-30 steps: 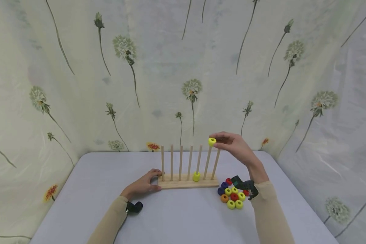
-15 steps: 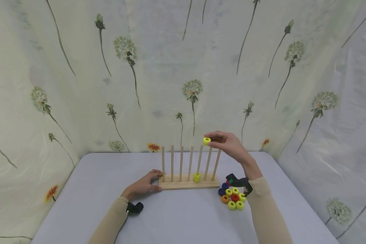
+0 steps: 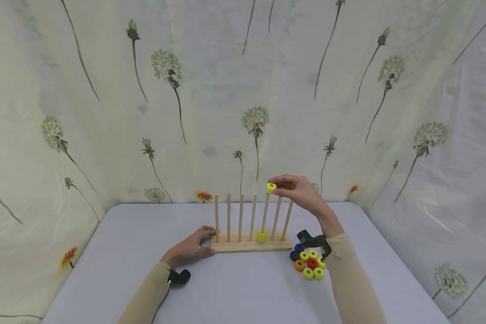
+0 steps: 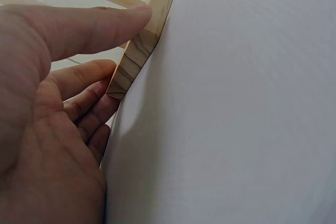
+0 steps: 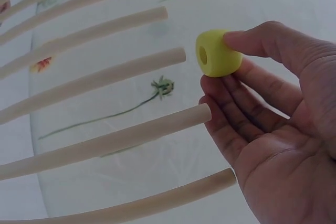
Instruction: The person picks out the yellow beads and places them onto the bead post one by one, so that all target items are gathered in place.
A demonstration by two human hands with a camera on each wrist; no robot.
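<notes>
My left hand (image 3: pixel 190 246) grips the left end of a wooden peg rack (image 3: pixel 247 245), thumb at the front and fingers behind. The left wrist view shows the thumb and fingertips at the end of the rack's base (image 4: pixel 134 64). My right hand (image 3: pixel 299 191) pinches a yellow bead (image 3: pixel 271 188) between thumb and fingers, at the top of the third peg from the right. In the right wrist view that bead (image 5: pixel 220 53) is just off the tip of a peg (image 5: pixel 157 60), its hole facing the peg. Another yellow bead (image 3: pixel 261 236) sits at the foot of the same peg.
Loose yellow, red, blue and orange beads, with an orange bead (image 3: pixel 299 265) among them, lie on the table (image 3: pixel 235 288) right of the rack, partly under the right wrist camera (image 3: pixel 313 240). A flowered curtain (image 3: pixel 210 90) hangs behind the table.
My right hand has moved left with the yellow bead, from the second peg from the right to the third. The left hand has stayed on the rack.
</notes>
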